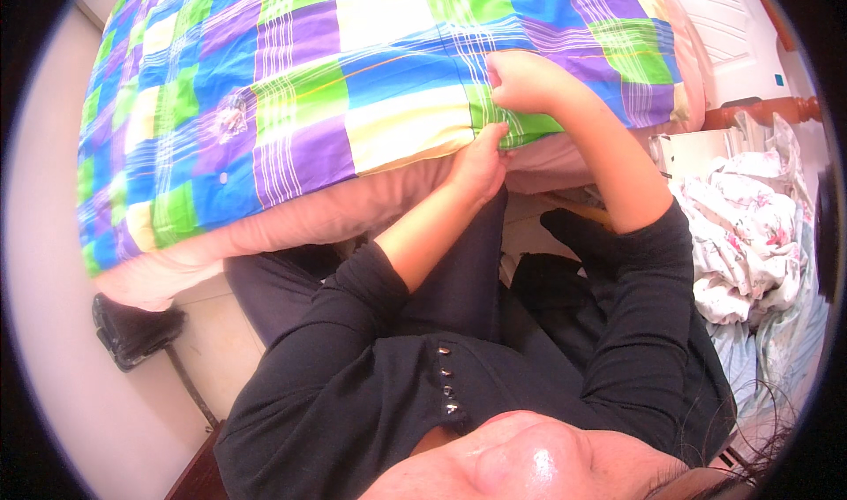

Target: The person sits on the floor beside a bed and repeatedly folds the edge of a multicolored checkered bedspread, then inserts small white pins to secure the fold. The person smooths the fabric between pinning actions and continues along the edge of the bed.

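A plaid cloth [388, 68] in blue, green, purple and yellow lies spread over a pale pink padded layer [238, 244]. At its near edge my left hand [481, 167] pinches the cloth, thumb on top. Just above and to the right, my right hand [534, 81] is closed over the cloth, fingers curled in. Whatever its fingertips hold is hidden or too small to make out. A thin dark line, perhaps a thread, runs over the cloth beside this hand.
A small crumpled clear plastic piece [234, 116] and a small pale disc [222, 178] lie on the cloth at left. White floral fabric [745, 235] is heaped at right. A dark object on a pole [137, 332] stands lower left. A white panelled door [728, 28] is at far right.
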A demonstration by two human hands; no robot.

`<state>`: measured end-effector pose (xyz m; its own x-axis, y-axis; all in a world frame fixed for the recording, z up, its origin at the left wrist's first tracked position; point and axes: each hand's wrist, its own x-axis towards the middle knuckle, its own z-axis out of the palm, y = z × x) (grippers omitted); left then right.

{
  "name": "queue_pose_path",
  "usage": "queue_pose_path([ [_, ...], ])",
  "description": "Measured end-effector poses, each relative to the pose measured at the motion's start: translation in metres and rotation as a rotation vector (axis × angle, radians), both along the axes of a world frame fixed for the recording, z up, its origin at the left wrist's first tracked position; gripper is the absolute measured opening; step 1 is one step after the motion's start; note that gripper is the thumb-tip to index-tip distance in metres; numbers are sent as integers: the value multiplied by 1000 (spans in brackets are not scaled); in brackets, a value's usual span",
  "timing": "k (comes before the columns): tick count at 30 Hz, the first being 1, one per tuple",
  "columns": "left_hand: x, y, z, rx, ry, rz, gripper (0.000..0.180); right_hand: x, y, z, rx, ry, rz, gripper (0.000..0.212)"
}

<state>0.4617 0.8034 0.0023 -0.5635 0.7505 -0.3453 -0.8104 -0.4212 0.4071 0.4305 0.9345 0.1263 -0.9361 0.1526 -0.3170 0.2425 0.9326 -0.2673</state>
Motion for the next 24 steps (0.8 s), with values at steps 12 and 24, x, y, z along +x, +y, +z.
queue_pose_path([
  [12,-2,-3,7,43,-21,40,26,11,3,-38,-90,48,-18,22],
  [24,-20,-13,39,-156,77,-26,23,43,32,-7,-162,486,117,33],
])
